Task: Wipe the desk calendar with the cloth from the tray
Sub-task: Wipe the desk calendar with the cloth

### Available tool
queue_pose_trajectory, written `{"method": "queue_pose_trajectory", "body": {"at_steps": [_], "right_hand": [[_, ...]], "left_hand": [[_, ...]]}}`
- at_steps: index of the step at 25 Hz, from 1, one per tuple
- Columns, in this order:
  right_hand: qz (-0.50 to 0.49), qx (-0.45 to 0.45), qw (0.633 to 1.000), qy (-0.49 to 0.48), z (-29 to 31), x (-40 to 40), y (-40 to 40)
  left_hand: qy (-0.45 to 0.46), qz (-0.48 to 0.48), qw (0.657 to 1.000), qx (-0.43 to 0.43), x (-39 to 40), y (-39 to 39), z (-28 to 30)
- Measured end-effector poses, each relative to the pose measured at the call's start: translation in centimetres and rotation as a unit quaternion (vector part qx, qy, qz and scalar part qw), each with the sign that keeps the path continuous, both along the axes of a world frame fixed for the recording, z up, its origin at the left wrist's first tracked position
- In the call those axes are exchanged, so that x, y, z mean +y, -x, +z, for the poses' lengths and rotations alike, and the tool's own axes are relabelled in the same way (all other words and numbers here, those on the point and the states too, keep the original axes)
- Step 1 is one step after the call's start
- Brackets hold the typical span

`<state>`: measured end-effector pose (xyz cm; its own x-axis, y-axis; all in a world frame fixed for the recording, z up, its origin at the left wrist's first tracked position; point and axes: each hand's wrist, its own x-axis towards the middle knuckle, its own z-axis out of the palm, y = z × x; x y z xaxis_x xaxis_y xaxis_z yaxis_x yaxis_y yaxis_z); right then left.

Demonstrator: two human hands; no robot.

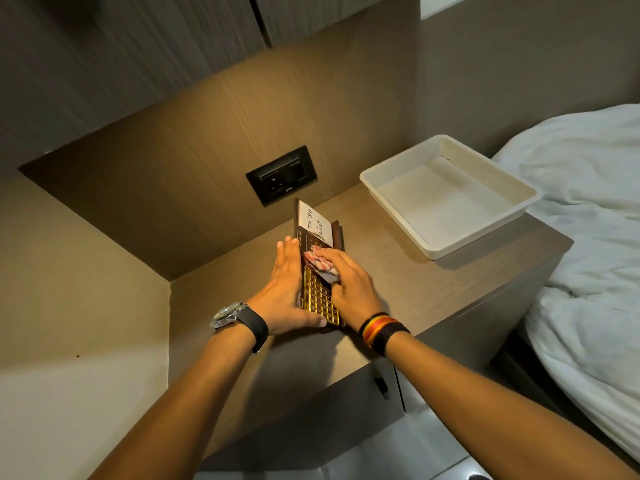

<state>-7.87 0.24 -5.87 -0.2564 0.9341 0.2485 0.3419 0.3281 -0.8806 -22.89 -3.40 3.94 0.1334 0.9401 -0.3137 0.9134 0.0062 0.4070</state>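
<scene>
A dark brown desk calendar [320, 299] with a gold grid stands on the bedside cabinet, a white "To Do List" note [314, 221] at its far end. My left hand [287, 289] lies flat against its left side, thumb hooked around the near end. A crumpled red, white and grey cloth [320, 263] is bunched under my right hand [349, 285], which presses it onto the calendar's face. An empty white tray [433, 244] sits to the right, apart from both hands.
The brown cabinet top [398, 282] ends in a front edge just below my wrists. A black wall socket [282, 174] sits in the back panel. A bed with white sheets [588, 237] borders the cabinet on the right. A wall closes the left side.
</scene>
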Motion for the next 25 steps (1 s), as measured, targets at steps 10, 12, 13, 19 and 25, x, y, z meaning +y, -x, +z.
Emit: {"method": "queue_pose_trajectory", "body": {"at_steps": [10,12,13,19,25], "right_hand": [[-0.002,-0.016,1.0,-0.012,-0.4,1.0,-0.3],[-0.02,0.003,1.0,-0.009,1.0,2.5,0.5],[-0.022,0.007,1.0,-0.008,1.5,2.7,0.9],[0.044,-0.041,0.998,-0.017,-0.7,1.5,-0.3],[0.012,-0.001,1.0,0.004,1.3,3.6,0.5]], "left_hand": [[-0.008,-0.008,0.999,0.031,0.6,-0.3,0.1],[-0.013,-0.012,0.998,0.06,0.9,-0.4,0.2],[-0.014,-0.012,0.997,0.072,1.0,-0.4,0.2],[-0.024,-0.009,0.999,0.027,1.1,-0.3,0.2],[-0.025,-0.001,0.999,-0.02,1.5,-0.6,0.3]]}}
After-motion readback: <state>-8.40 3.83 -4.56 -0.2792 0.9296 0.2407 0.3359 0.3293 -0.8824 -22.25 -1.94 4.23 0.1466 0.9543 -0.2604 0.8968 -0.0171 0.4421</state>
